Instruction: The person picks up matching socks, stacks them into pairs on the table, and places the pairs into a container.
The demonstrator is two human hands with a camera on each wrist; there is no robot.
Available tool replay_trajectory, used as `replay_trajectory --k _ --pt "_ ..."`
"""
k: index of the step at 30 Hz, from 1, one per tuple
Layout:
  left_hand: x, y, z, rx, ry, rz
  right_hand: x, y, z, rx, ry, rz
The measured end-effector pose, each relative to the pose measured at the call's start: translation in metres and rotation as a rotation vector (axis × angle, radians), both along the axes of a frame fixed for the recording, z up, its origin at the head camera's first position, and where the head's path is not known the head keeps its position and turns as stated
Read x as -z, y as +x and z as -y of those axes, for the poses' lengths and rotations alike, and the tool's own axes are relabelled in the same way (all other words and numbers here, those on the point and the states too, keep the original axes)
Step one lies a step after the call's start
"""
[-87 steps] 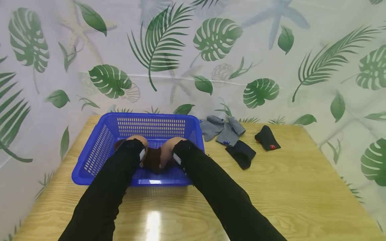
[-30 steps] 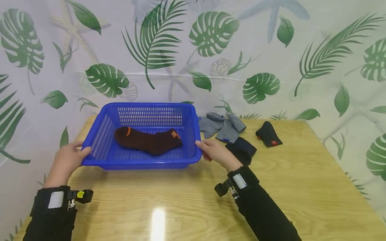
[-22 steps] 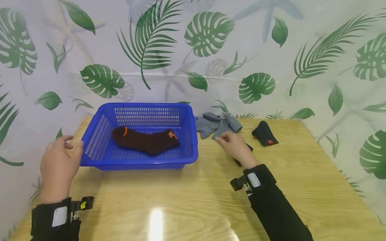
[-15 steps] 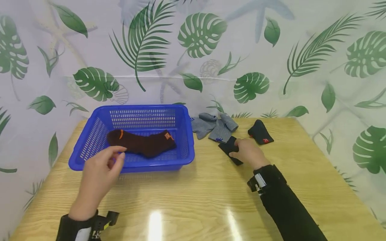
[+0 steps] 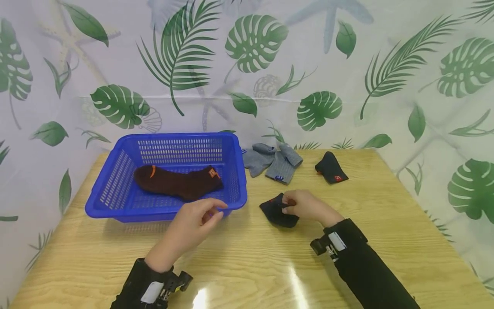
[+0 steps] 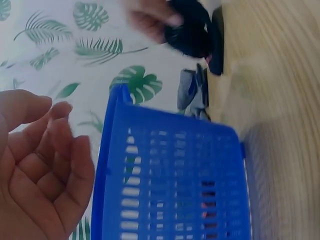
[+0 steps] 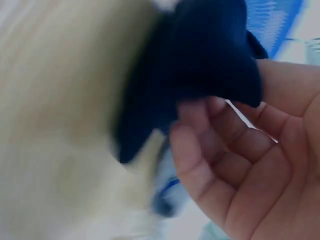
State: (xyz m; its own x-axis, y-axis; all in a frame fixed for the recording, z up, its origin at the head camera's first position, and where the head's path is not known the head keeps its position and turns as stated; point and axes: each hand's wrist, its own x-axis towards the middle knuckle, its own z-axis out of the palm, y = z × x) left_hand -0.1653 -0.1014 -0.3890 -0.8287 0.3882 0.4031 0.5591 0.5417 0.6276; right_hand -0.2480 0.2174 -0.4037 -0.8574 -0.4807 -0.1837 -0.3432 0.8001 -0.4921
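My right hand [image 5: 308, 207] pinches a folded black sock [image 5: 278, 211] between thumb and fingers, over the table right of the basket. In the right wrist view the dark sock [image 7: 195, 55] droops from the fingertips. My left hand [image 5: 191, 227] holds nothing; its fingers are loosely bent, in front of the blue basket [image 5: 162, 213] near its front right corner. In the left wrist view the left hand [image 6: 45, 170] is beside the basket wall [image 6: 165, 150]. A dark brown sock [image 5: 179, 183] with orange marks lies stretched out inside the basket.
Two grey socks [image 5: 283, 167] lie overlapping at the back of the wooden table [image 5: 247, 266], right of the basket. A second black sock [image 5: 331, 168] with a red mark lies farther right. A leaf-patterned sheet [image 5: 247, 64] hangs behind the table.
Both hands left the brown sock, held the basket's sides, then let go. The right hand took the near black sock and drew it toward the front left. The left hand swung right.
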Motion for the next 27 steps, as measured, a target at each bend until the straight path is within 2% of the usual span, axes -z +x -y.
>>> replay_trajectory --k 5,8,11,14,16,19,21,24,27 --pt "0.0 -0.002 -0.019 0.088 0.03 0.048 -0.05 0.025 0.013 -0.049 -0.198 -0.009" --pt "-0.001 -0.002 -0.031 0.12 0.097 0.123 -0.072 0.039 0.021 -0.055 -0.355 0.023" --pt "0.0 -0.001 -0.043 0.19 0.235 0.289 -0.084 0.052 0.028 -0.049 -0.541 0.087" --pt "0.002 0.001 -0.053 0.31 0.441 0.544 -0.085 0.062 0.034 -0.067 -0.746 0.162" --pt "0.003 0.003 -0.058 0.362 0.588 0.685 -0.083 0.066 0.037 -0.08 -0.851 0.221" --pt "-0.001 0.004 -0.063 0.347 0.78 0.809 -0.079 0.067 0.041 -0.069 -0.901 0.276" --pt "-0.006 0.003 -0.064 0.301 0.86 0.831 -0.077 0.068 0.043 -0.04 -0.888 0.298" --pt "-0.011 0.001 -0.063 0.22 0.898 0.822 -0.072 0.069 0.047 -0.01 -0.839 0.299" --pt "-0.01 0.001 -0.062 0.173 0.827 0.743 -0.066 0.071 0.052 -0.019 -0.727 0.179"
